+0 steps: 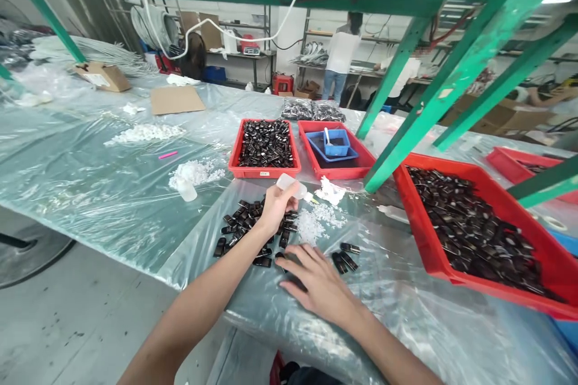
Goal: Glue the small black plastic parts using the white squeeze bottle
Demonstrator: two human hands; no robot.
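Note:
My left hand point(277, 207) is closed round a translucent squeeze bottle point(292, 186), its narrow tip pointing right over small clear-white pieces point(316, 222). Beneath that wrist lies a loose heap of glossy black parts point(244, 222). My right hand point(318, 280) is low over the plastic-covered table with its fingers spread. Its fingertips are at a single black part point(280, 257) at the heap's near edge; whether they touch it I cannot tell. Just right of this hand lie several black parts point(347, 260), apart from the heap.
Red trays of black parts stand behind point(232, 162) and at right point(424, 252). Another red tray point(307, 168) holds blue trays point(336, 149). Slanted green posts point(419, 126) cross the right side. White pieces point(194, 174) and a pink stick point(168, 155) lie left. People work in the background.

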